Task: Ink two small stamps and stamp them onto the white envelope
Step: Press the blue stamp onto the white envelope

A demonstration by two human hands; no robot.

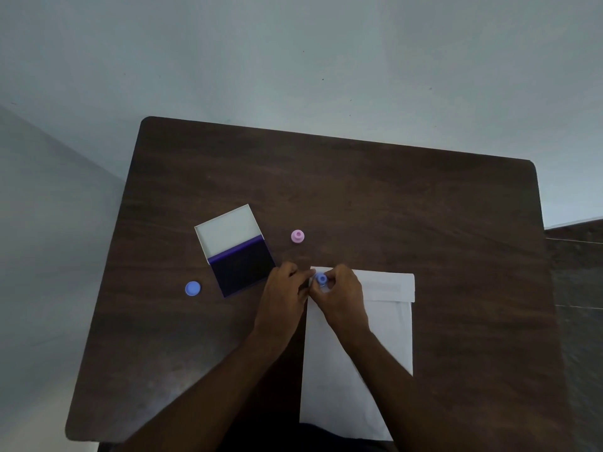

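Observation:
A white envelope (385, 324) lies lengthwise on the dark wooden table (359, 190), its flap end far from me. My right hand (342, 295) pinches a small blue stamp (321, 278) at the envelope's far left corner. My left hand (284, 295) rests beside it, fingertips touching the same corner and the stamp. An open ink pad (243, 267) with a dark purple surface and white lid (228, 231) sits to the left. A pink stamp (297, 236) stands upright beyond the hands. Whether the blue stamp touches the paper is hidden by my fingers.
A round blue cap (193, 288) lies left of the ink pad near the table's left edge. The table's far edge meets a pale wall (326, 60). Tiled floor (577, 288) shows to the right.

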